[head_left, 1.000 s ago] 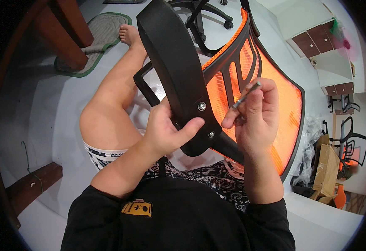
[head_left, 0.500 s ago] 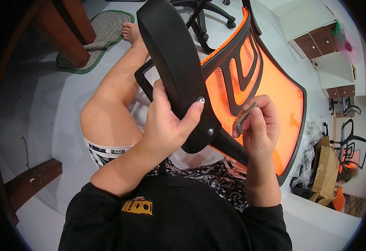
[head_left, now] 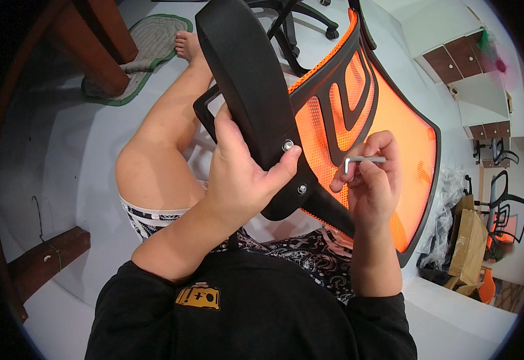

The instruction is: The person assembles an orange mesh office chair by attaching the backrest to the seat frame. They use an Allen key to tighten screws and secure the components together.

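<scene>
My left hand (head_left: 241, 157) grips the black armrest (head_left: 244, 78) of an office chair, its thumb resting beside a silver bolt (head_left: 288, 145). A second bolt (head_left: 302, 189) sits lower on the same black part. Between the thumb and fingers of my right hand (head_left: 375, 186) is a small L-shaped hex key (head_left: 367, 160), held apart from the bolts. Its short end points down. Behind both hands lies the chair's backrest (head_left: 406, 162), orange mesh in a black frame.
A wheeled chair base (head_left: 298, 24) stands beyond the armrest. Brown wooden legs (head_left: 94, 66) and a grey mat (head_left: 160, 39) with green edging are at the far left. To the right are clear plastic wrap (head_left: 445, 210), a cardboard box (head_left: 469, 246) and other chairs (head_left: 505, 204).
The hex key has turned in my right hand from a slanted position to nearly level. My left thumb has shifted slightly right, off the upper bolt.
</scene>
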The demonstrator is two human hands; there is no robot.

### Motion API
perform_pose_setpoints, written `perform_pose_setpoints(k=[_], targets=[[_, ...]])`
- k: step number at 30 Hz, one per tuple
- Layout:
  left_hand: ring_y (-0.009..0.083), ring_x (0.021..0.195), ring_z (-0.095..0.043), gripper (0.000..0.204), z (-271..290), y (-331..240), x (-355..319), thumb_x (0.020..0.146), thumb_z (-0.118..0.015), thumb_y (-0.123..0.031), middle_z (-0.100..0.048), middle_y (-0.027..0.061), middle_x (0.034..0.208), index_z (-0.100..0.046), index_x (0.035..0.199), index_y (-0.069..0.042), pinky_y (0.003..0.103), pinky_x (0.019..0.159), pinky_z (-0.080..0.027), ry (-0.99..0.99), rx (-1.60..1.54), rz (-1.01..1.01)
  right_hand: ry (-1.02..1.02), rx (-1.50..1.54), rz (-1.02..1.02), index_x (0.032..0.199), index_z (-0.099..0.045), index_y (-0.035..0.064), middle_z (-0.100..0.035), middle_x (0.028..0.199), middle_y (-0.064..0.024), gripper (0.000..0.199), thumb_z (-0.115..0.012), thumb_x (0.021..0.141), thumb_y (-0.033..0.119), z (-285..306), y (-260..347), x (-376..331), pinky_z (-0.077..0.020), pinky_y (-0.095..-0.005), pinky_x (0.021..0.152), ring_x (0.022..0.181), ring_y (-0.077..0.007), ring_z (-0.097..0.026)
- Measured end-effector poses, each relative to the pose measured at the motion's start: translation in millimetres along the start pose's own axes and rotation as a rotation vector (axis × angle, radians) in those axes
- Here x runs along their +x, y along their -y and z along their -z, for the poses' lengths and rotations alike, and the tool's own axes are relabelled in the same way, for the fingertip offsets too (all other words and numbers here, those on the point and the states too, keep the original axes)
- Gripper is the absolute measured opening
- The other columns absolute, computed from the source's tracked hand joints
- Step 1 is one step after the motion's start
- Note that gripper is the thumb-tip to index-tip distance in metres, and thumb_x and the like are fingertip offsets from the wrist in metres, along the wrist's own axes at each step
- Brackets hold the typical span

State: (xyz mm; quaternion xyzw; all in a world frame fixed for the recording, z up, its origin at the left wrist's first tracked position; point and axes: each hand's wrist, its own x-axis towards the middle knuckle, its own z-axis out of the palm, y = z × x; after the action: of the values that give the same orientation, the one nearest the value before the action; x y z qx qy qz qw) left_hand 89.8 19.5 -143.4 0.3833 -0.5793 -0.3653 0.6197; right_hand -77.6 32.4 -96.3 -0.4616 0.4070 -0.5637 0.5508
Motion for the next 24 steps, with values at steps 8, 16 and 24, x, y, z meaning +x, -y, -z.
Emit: perform_pose_setpoints(k=[8, 16, 24], targets=[[0.0188, 0.093, -0.055, 0.067, 2.7, 4.2, -1.3, 0.073, -0.063, -0.002, -0.048, 0.0166, 0.106, -0.019, 0.123, 0.008, 0.030, 0.078, -0.047, 0.023, -0.062, -0.007, 0.096, -0.294, -0.043, 0.096, -0.043, 0.0000, -0.059, 0.084, -0.0098, 0.017, -0.046, 0.081, -0.007, -14.1, 8.7, 14.5, -0.0477, -0.0209, 0.061, 0.070, -0.0153, -0.061], [0.0147, 0.094, -0.053, 0.056, 0.5, 9.7, -13.1, 0.074, -0.061, -0.002, -0.049, 0.0132, 0.107, -0.028, 0.119, 0.005, 0.027, 0.081, -0.045, -0.007, -0.455, 0.179, 0.372, -0.907, 0.378, 0.086, -0.059, 0.0018, -0.056, 0.087, -0.0082, 0.015, -0.058, 0.073, -0.006, -18.6, 13.2, 30.0, -0.0468, -0.0264, 0.065, 0.072, -0.0208, -0.059], [0.0141, 0.088, -0.057, 0.045, 6.5, 12.6, -14.4, 0.073, -0.065, -0.005, -0.057, 0.0112, 0.098, -0.041, 0.109, 0.006, 0.026, 0.078, -0.047, 0.004, -0.343, 0.213, 0.365, -1.027, 0.460, 0.083, -0.063, 0.0054, -0.055, 0.082, -0.0076, 0.016, -0.062, 0.070, -0.004, -20.4, 15.5, 34.5, -0.0461, -0.0282, 0.060, 0.071, -0.0205, -0.057]])
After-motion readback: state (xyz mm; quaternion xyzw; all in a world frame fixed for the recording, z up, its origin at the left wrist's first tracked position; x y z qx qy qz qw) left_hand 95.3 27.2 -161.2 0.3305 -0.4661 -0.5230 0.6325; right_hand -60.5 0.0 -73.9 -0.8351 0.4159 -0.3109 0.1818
